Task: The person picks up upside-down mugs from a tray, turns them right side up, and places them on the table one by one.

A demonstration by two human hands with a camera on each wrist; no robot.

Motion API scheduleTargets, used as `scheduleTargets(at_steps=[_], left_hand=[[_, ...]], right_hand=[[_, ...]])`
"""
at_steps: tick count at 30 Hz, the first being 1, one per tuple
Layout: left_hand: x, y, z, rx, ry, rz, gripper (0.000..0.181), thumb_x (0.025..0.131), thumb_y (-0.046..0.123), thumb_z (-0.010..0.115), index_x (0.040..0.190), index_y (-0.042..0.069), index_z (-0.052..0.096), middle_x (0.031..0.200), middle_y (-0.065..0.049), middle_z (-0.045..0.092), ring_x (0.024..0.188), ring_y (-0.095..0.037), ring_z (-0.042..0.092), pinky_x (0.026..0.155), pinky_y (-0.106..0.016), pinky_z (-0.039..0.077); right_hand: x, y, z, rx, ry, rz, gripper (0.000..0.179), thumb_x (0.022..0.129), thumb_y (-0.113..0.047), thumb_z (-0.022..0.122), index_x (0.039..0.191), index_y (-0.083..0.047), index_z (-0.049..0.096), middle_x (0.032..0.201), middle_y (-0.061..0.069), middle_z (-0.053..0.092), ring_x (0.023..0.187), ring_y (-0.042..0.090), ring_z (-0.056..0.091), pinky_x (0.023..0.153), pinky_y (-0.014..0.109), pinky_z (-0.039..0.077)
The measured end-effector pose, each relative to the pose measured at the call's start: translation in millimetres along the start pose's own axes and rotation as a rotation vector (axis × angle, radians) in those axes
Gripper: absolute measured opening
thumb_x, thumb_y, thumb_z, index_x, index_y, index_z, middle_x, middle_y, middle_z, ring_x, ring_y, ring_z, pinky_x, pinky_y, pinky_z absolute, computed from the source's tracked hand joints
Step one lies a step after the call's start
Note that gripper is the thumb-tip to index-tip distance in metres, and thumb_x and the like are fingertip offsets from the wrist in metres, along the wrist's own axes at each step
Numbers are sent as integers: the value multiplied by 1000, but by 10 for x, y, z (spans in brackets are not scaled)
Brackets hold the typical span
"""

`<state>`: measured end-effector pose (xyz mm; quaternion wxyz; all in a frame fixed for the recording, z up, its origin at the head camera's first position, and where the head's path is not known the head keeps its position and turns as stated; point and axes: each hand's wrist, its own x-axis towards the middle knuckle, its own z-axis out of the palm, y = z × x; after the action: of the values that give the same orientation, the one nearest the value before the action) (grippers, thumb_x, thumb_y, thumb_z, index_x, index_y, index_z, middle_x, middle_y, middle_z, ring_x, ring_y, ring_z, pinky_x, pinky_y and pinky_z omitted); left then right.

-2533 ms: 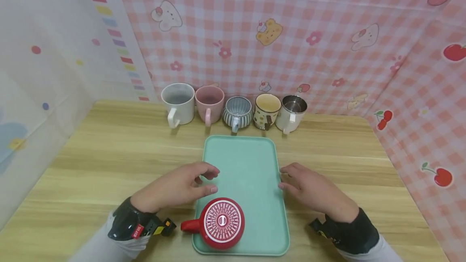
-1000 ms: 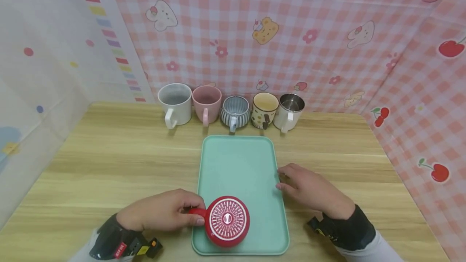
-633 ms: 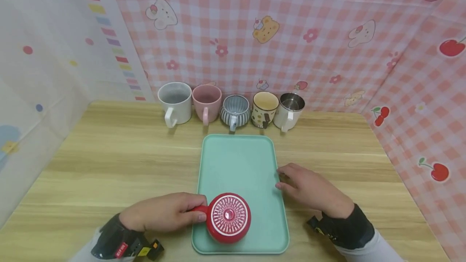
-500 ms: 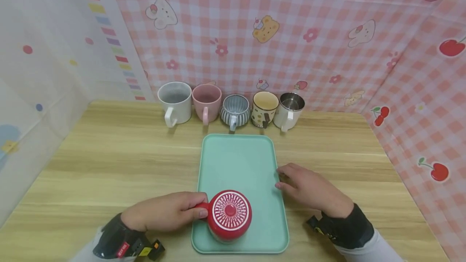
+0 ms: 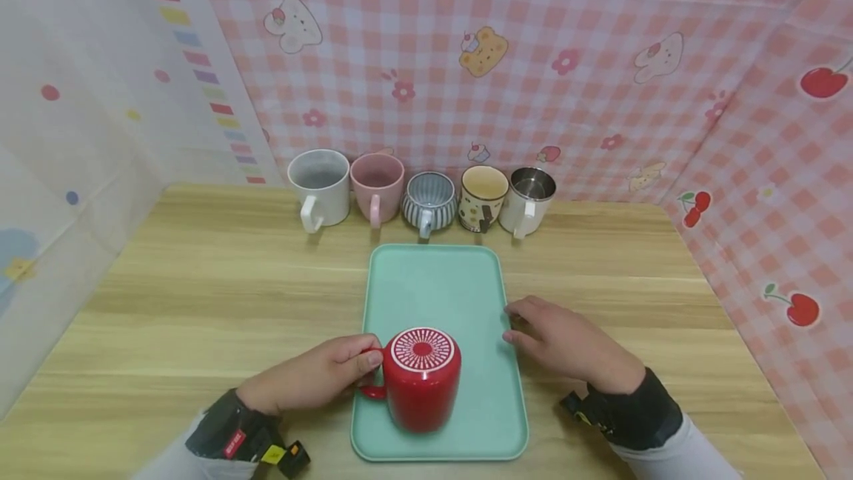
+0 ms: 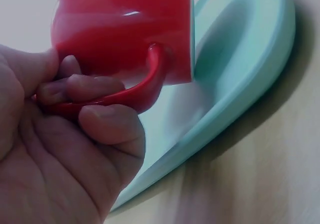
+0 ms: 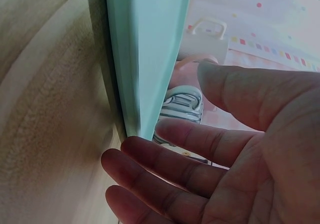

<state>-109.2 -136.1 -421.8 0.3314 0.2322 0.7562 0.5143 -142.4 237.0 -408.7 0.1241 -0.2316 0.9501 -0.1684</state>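
A glossy red mug (image 5: 424,384) is upside down over the near half of the mint-green tray (image 5: 433,287), its patterned base facing up and slightly tilted. My left hand (image 5: 320,372) grips the mug's handle, with the fingers curled round it in the left wrist view. There the mug's rim appears raised off the tray, and a shadow lies below. The mug's inside is hidden. My right hand (image 5: 563,339) is by the tray's right edge with loosely bent fingers, holding nothing. Whether its fingertips touch the edge, I cannot tell.
Along the back wall stand several upright mugs with handles facing me: a large white mug (image 5: 322,187), a pink mug (image 5: 377,187), a blue striped cup (image 5: 429,202), a cream patterned cup (image 5: 481,198) and a steel-lined white mug (image 5: 528,202). A wooden table (image 5: 220,280) lies beneath.
My left hand first came down to the red mug's handle and took hold. Since then the mug has risen and tipped, so more of its side shows. My right hand has barely moved.
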Motion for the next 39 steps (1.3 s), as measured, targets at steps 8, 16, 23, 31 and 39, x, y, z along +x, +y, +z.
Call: scheduleTargets(at_steps=[8,16,23,31,39], left_hand=[[75,-24,34,-278,15,-1,37,111,39,45,99,5,51,82,-2,50,73,-13,49,68,-21,44],[162,61,61,-608,55,4,28,112,37,45,107,10,50,88,0,48,82,-12,49,71,-20,46],[311,289,142,-1019,59,79,23,112,37,43,110,14,47,88,4,51,80,-7,50,69,-17,46],[555,454,285,-1314,-5,218,28,115,36,32,102,17,49,84,6,51,78,-5,50,68,-18,41],[721,464,424,-1519,67,272,26,114,38,35,99,19,46,82,5,47,77,-6,47,68,-18,39]], right_hand=[[1,-13,-18,15,8,1,41,102,-32,67,133,-4,65,119,8,71,111,22,68,98,48,59],[10,-1,-40,27,-13,27,45,99,-32,70,134,-5,64,121,7,71,109,21,68,97,48,60],[-2,-15,-21,23,2,24,44,100,-32,69,135,-5,64,122,7,71,111,22,68,97,48,60],[-6,-44,-3,16,14,10,44,99,-32,71,134,-6,66,120,6,71,107,19,67,96,47,60],[5,-148,21,29,102,-81,37,101,-29,68,130,-6,67,125,8,70,116,23,68,99,46,59]])
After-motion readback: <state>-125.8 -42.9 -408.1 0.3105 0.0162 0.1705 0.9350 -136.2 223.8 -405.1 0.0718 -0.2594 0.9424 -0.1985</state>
